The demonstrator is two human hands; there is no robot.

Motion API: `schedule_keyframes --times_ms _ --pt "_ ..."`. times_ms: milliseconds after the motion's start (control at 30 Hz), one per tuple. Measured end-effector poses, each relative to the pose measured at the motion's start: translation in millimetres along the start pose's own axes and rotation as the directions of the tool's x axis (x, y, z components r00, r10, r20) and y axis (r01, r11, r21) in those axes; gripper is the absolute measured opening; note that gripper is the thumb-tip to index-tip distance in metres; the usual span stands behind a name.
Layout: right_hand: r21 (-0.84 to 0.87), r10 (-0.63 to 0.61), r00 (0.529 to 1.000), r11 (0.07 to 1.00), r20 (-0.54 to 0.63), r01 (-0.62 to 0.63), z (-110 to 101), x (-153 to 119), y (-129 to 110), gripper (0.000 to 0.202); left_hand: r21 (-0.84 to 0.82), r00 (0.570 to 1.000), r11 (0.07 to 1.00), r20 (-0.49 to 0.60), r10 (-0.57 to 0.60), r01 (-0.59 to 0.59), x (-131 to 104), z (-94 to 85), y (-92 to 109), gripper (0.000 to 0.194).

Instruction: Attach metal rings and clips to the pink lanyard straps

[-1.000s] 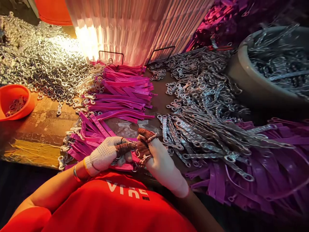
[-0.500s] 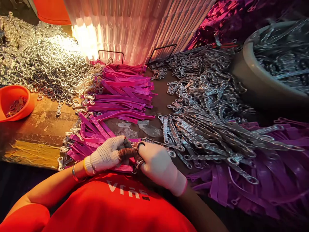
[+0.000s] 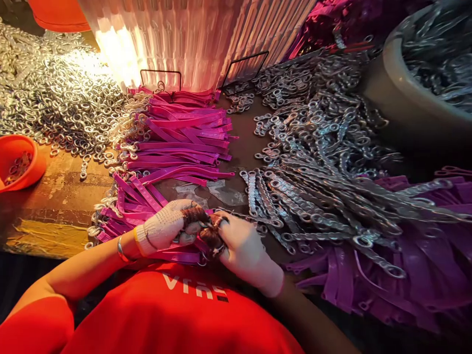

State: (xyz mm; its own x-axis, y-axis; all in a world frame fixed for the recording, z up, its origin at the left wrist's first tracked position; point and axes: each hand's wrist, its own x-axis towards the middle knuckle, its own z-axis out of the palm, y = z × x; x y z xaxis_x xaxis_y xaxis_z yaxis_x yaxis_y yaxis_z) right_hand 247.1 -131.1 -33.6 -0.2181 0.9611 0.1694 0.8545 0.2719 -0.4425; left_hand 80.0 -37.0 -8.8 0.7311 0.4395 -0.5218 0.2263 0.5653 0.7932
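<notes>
In front of my red shirt, both gloved hands meet with their brown-wrapped fingertips pressed together. My left hand point(image 3: 171, 223), in a dotted white glove, is closed, pinching a small shiny bit at the fingertips. My right hand point(image 3: 243, 246), in a white glove, is closed against it, fingers curled inward. What they hold is mostly hidden between the fingers. Under and behind my left hand lie bright purple straps point(image 3: 184, 147) with metal rings at their left ends. To the right of my right hand are long grey metal strips point(image 3: 313, 196) with ringed ends.
A heap of silver ring links point(image 3: 73, 103) covers the back left. An orange bowl point(image 3: 37, 167) holds small pieces. A corrugated translucent panel point(image 3: 177, 44) stands behind the straps. A large grey tub point(image 3: 394, 64) of metal strips is at right, above darker purple straps point(image 3: 416, 265).
The hands stay together; my left fingers have shifted and a shiny bit now shows between the fingertips. The view has moved slightly.
</notes>
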Motion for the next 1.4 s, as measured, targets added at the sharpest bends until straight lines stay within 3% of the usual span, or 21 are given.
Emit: schedule_keyframes --times_ms 33,100,167,233,267,300,367,500,600,667,733,800,900,1033,1100,1167,1267,1333,1400 --pt "0.031 0.054 0.998 0.998 0.037 -0.056 0 0 3 0.015 0.037 1.0 0.999 0.002 0.016 -0.016 6 -2.5 1 0.03" --pt "0.045 0.169 0.985 0.984 0.043 -0.171 -1 1 11 0.017 0.275 0.988 0.952 -0.033 0.149 -0.134 21 -10.0 6 0.024" --pt "0.066 0.274 0.961 0.96 -0.034 -0.271 -4 2 19 0.021 0.649 0.939 0.727 -0.051 0.339 -0.227 41 -19.1 12 0.015" --pt "0.137 0.356 0.927 0.93 -0.115 -0.34 -9 4 25 0.031 0.907 0.905 0.392 -0.027 0.424 -0.156 62 -26.9 17 0.034" --pt "0.176 0.387 0.912 0.915 -0.137 -0.362 -11 5 28 0.035 0.96 0.913 0.262 -0.017 0.408 -0.099 72 -29.5 19 0.044" --pt "0.205 0.411 0.9 0.903 -0.147 -0.378 -13 6 29 0.039 0.983 0.93 0.176 -0.02 0.367 -0.049 80 -31.3 20 0.048" --pt "0.219 0.431 0.891 0.891 -0.142 -0.397 -17 8 32 0.044 0.993 0.954 0.115 -0.042 0.298 0.008 91 -32.8 21 0.044" --pt "0.224 0.387 0.913 0.909 -0.133 -0.352 -17 11 33 0.048 0.965 0.942 0.258 -0.048 0.332 -0.042 80 -34.4 24 0.026" --pt "0.267 0.266 0.954 0.938 -0.14 -0.223 -11 13 27 0.053 0.81 0.961 0.575 -0.055 0.273 -0.117 52 -33.7 26 0.016" --pt "0.253 0.189 0.976 0.955 -0.108 -0.157 -6 14 19 0.051 0.578 0.99 0.813 -0.057 0.133 -0.075 31 -29.5 24 0.029" --pt "0.162 0.158 0.986 0.976 -0.052 -0.148 -3 15 9 0.04 0.386 0.998 0.922 -0.055 0.024 -0.001 14 -22.9 21 0.04" --pt "0.021 0.157 0.987 0.987 -0.009 -0.157 -3 15 -1 0.028 0.333 0.997 0.942 -0.08 -0.014 0.04 3 -16.5 16 0.044" --pt "-0.159 0.119 0.993 0.981 0.022 -0.114 -6 12 -12 0.019 0.434 0.996 0.901 -0.086 0.032 0.009 -5 -11.7 8 0.04" --pt "-0.233 0.103 0.995 0.968 0.011 -0.098 -3 5 -17 0.018 0.733 0.956 0.648 0.014 0.292 -0.208 -4 -12.8 -1 0.021" --pt "-0.249 0.118 0.993 0.962 -0.01 -0.117 1 2 -17 0.018 0.782 0.946 0.566 0.089 0.313 -0.261 0 -14.6 -5 0.016" --pt "-0.251 0.131 0.991 0.958 -0.033 -0.135 3 1 -16 0.019 0.736 0.956 0.619 0.14 0.256 -0.274 4 -16.9 -8 0.014" --pt "-0.187 0.16 0.987 0.969 -0.025 -0.162 -3 5 -14 0.027 0.556 0.983 0.81 0.098 0.157 -0.185 7 -20.3 -10 0.02" --pt "-0.124 0.185 0.98 0.977 0.071 -0.175 -13 11 -13 0.036 0.445 0.991 0.886 0.038 0.13 -0.133 7 -21.9 -11 0.028" --pt "-0.14 0.25 0.938 0.965 0.238 -0.221 -22 20 -14 0.038 0.433 0.986 0.888 0.014 0.165 -0.154 7 -22.7 -12 0.03"
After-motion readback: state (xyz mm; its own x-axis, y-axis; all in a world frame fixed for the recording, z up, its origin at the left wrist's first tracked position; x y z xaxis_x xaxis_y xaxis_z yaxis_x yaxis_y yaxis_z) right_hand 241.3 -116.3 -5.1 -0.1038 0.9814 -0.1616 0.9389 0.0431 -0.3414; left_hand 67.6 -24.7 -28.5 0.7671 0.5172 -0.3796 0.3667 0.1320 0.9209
